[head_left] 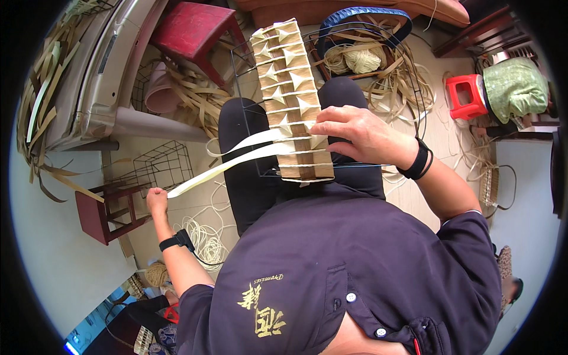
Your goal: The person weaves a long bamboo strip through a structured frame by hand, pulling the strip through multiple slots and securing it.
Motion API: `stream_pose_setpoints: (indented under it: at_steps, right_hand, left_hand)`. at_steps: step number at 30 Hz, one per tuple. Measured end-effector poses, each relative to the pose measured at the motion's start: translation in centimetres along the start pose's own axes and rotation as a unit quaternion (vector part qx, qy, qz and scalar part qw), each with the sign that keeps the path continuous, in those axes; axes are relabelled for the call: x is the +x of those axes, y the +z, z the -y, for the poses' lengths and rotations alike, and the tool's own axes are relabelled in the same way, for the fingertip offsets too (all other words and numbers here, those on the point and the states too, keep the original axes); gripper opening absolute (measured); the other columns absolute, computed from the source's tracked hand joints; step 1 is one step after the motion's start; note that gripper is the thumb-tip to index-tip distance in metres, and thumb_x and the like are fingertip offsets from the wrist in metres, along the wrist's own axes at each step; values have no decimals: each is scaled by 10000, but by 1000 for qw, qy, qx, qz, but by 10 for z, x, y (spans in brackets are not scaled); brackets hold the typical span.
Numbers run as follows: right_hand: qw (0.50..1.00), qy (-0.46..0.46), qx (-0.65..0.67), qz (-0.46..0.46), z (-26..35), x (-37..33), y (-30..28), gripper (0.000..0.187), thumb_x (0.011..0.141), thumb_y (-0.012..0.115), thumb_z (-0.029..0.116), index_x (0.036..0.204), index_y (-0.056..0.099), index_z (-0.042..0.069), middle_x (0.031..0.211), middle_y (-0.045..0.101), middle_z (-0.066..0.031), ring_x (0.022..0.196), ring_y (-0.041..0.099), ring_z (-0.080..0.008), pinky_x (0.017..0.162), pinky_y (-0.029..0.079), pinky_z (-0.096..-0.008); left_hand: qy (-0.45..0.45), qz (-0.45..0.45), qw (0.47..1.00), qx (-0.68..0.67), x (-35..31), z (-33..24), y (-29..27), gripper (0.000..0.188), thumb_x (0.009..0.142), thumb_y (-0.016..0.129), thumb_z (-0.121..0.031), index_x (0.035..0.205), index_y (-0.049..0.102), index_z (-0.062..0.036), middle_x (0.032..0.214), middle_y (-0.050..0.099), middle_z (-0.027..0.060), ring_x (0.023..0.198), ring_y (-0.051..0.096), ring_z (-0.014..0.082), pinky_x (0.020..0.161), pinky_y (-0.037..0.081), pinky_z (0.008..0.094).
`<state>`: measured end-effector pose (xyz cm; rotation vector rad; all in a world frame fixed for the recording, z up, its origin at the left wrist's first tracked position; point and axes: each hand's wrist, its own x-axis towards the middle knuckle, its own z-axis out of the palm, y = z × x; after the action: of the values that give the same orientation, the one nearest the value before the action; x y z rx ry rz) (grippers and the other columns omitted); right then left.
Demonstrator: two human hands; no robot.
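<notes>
A long woven panel lies across my lap, made of brown and tan strips crossed by cream bands with folded points. It is set on a dark wire frame. My left hand is out to the left, its fingers closed on the end of a cream strip. That strip runs taut to the panel's lower part. Just above it, a second cream strip loops loosely to the left. My right hand grips the panel's right edge, with bent fingers over it and the thumb lower. Its fingertips are partly hidden.
Beyond my knees sits a basket with cream yarn balls, loose strips and a blue rim. A red stool, wire frames and a small dark red stool are left. Another red stool stands right. Cord coils lie on the floor.
</notes>
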<state>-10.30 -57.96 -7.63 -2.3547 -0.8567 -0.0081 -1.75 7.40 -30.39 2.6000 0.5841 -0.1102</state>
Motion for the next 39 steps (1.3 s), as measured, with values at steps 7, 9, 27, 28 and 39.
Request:
stream_pose_setpoints:
  at_steps: [7, 9, 27, 28, 39]
  right_hand:
    - [997, 15, 51, -47, -2, 3, 14, 345, 818, 774, 45, 1145, 666, 60, 1086, 622, -131, 874, 681, -350, 760, 560, -437]
    - [997, -5, 63, -48, 3, 11, 16, 331, 815, 775, 37, 1125, 662, 56, 1082, 615, -134, 855, 681, -350, 744, 560, -434]
    - [986, 93, 108, -82, 7, -3, 22, 264, 884, 739, 9, 1136, 662, 29, 1137, 610, -141, 913, 674, -340, 791, 559, -390]
    - [986, 96, 109, -85, 6, -4, 24, 264, 884, 739, 9, 1136, 662, 29, 1137, 610, -141, 913, 674, -340, 791, 559, -390]
    - [965, 193, -60, -166, 12, 6, 30, 138, 822, 731, 143, 918, 648, 88, 789, 663, -96, 729, 686, -333, 640, 532, -440]
  left_hand:
    - [-41, 29, 995, 85, 12, 8, 24, 92, 800, 702, -171, 841, 732, -94, 819, 757, 107, 769, 726, 278, 739, 568, 420]
    - [-70, 68, 959, 267, 9, 31, 13, 139, 831, 683, -144, 904, 778, -72, 929, 769, 199, 890, 745, 386, 778, 585, 480]
    - [406, 312, 858, -39, -132, -349, -8, 218, 944, 733, -221, 873, 714, -16, 835, 639, 132, 793, 622, 302, 721, 490, 397]
    - [408, 315, 856, -36, -134, -353, -9, 218, 944, 733, -221, 873, 714, -16, 835, 639, 132, 793, 622, 302, 721, 490, 397]
    - [626, 102, 771, -57, -183, -388, 18, 144, 891, 750, -201, 825, 682, -92, 786, 663, 55, 782, 619, 273, 831, 436, 397]
